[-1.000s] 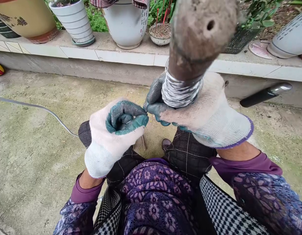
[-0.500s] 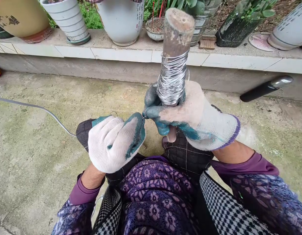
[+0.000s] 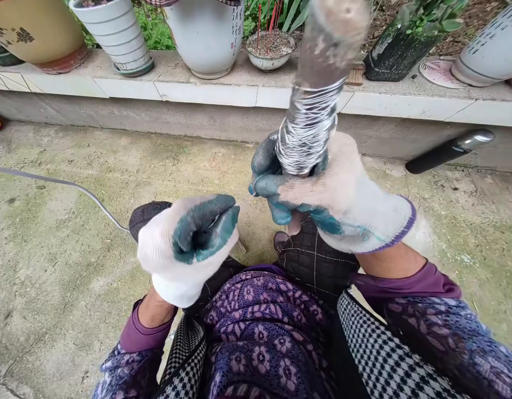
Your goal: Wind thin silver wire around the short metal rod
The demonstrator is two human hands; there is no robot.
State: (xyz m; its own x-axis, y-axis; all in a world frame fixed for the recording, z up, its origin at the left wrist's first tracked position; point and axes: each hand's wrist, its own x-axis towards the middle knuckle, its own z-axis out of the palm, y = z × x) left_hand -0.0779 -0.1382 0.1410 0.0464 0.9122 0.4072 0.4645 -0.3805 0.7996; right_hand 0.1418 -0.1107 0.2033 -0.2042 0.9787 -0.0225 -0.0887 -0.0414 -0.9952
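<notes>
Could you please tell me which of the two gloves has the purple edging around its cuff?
The right glove does, gripping the wire-wrapped wooden stick; the left glove has a plain white cuff.

A weathered wooden post point(image 3: 333, 39), grey-brown and rough, stands tilted with its top leaning away and to the right, its upper end cut off by the top of the view. Shiny silver wire, wound in many loose, uneven turns, forms a wire coil point(image 3: 308, 126) around its middle. The right hand point(image 3: 326, 194), in a white knit glove with a teal rubber palm, grips the post just below the coil. A thin wire strand point(image 3: 243, 202) runs from there across a small gap into the closed left hand point(image 3: 185, 249), gloved alike.
</notes>
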